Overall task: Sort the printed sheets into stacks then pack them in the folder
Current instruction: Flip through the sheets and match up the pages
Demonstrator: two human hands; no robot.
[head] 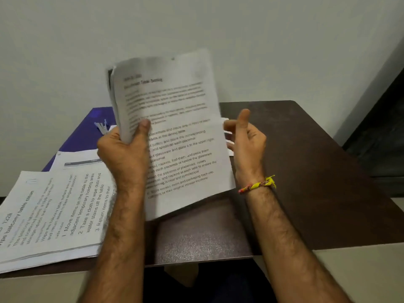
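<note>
- Above the counter (306, 171), my left hand (124, 154) grips one bundle of sheets (175, 132); its top lines blur.
- My right hand (247, 138) hangs open beside it.
- One stack (50, 215) lies left, cut off, near one blue folder (87, 132), mostly hidden.

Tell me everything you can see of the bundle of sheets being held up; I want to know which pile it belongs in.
The held sheets are white paper printed with black text, several pages thick at the left edge. The blurred heading seems to read "Table Setting", above numbered steps on placemats, cutlery, glassware and napkins. They stand nearly upright above the dark table, tilted slightly. The left hand grips their left edge, thumb on the front. The right hand is beside their right edge, fingers relaxed; contact is unclear.
</note>
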